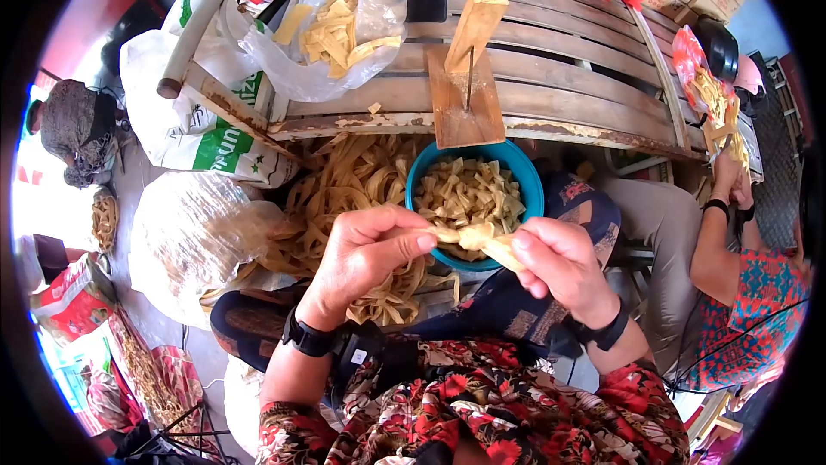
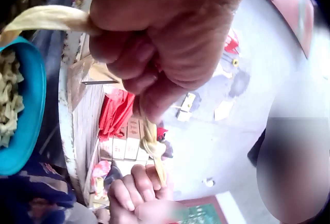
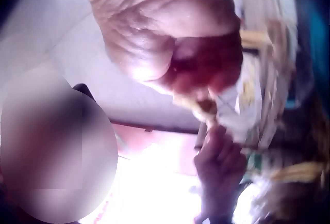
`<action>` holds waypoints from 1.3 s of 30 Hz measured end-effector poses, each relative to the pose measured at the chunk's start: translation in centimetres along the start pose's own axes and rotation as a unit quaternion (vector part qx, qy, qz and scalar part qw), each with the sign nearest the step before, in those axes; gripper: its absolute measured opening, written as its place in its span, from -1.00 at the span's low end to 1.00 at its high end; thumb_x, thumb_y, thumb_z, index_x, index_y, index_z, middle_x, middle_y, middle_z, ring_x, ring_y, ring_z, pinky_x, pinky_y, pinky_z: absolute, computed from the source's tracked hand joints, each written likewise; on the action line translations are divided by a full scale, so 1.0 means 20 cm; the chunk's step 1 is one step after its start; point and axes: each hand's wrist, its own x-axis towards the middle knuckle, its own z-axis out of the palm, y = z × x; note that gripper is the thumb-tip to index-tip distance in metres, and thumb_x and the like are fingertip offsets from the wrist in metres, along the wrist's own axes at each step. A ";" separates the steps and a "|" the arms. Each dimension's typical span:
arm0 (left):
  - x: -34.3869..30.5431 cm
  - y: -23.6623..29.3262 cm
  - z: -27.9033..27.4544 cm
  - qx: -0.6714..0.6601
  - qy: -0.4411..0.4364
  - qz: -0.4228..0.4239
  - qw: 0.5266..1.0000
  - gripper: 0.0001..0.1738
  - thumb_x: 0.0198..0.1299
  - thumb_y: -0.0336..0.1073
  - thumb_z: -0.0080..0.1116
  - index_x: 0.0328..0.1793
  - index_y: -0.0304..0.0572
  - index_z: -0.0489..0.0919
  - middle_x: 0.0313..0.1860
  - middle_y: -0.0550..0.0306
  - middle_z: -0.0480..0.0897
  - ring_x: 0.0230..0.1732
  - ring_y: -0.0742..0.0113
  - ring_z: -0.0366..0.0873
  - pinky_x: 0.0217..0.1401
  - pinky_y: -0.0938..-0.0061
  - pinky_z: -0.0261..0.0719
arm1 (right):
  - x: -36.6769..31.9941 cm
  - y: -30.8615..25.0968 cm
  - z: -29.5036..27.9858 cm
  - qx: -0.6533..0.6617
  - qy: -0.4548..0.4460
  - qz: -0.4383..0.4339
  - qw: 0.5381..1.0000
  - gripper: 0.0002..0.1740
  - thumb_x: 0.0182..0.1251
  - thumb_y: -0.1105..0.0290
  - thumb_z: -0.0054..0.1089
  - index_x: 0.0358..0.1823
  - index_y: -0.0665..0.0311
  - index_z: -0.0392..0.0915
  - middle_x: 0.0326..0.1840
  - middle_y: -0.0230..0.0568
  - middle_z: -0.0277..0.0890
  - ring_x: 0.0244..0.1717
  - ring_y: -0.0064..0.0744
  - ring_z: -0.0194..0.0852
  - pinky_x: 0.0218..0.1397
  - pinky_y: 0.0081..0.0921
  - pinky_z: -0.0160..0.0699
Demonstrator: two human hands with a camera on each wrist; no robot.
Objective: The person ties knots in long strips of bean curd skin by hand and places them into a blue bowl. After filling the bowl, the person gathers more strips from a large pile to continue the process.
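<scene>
Between both hands stretches a pale yellow tofu-skin strip with a knot in its middle. My left hand pinches one end between thumb and forefinger. My right hand grips the other end, close beside the knot. In the left wrist view, a length of the strip also trails out past the left hand. Just beyond and below the hands stands a blue basin with many small knotted pieces in it. Long loose strips lie heaped to the left of the basin.
A slatted wooden bench lies ahead, carrying a wooden stand with a thin upright metal rod. An open plastic bag holds flat pieces at its left. Another person works at the right, and a wrapped plastic bundle stands at left.
</scene>
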 end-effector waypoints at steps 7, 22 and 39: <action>0.11 0.04 0.04 0.187 -0.016 0.181 0.965 -0.83 0.01 -0.46 0.33 -0.23 -0.29 0.65 -0.39 0.07 0.66 -0.37 0.32 0.60 -0.30 0.51 0.53 | 0.21 -0.03 -0.13 0.016 -0.185 0.077 0.980 -0.49 0.47 0.04 -0.17 -0.02 0.41 0.49 -0.30 -0.13 0.60 -0.32 -0.49 0.59 -0.22 -0.61 0.55; 0.74 -0.05 -0.02 0.243 0.119 0.048 0.962 -0.77 0.07 -0.27 0.32 -0.27 -0.32 0.65 -0.56 0.19 0.61 -0.50 0.58 0.45 -0.43 0.62 0.41 | 0.69 0.13 -0.32 -0.258 0.104 -0.019 0.960 -0.75 0.35 0.21 0.05 -0.28 0.27 0.42 -0.59 -0.27 0.44 -0.57 -0.49 0.48 -0.52 -0.52 0.39; 0.36 0.12 0.09 -0.058 -0.067 0.015 0.996 -0.85 0.21 -0.46 0.15 -0.10 -0.27 0.60 -0.40 0.26 0.58 -0.56 0.61 0.45 -0.55 0.72 0.40 | 0.50 0.06 -0.27 0.170 0.188 -0.115 0.961 -0.71 0.42 0.28 -0.01 -0.18 0.42 0.49 -0.32 -0.15 0.59 -0.37 -0.41 0.61 -0.22 -0.52 0.63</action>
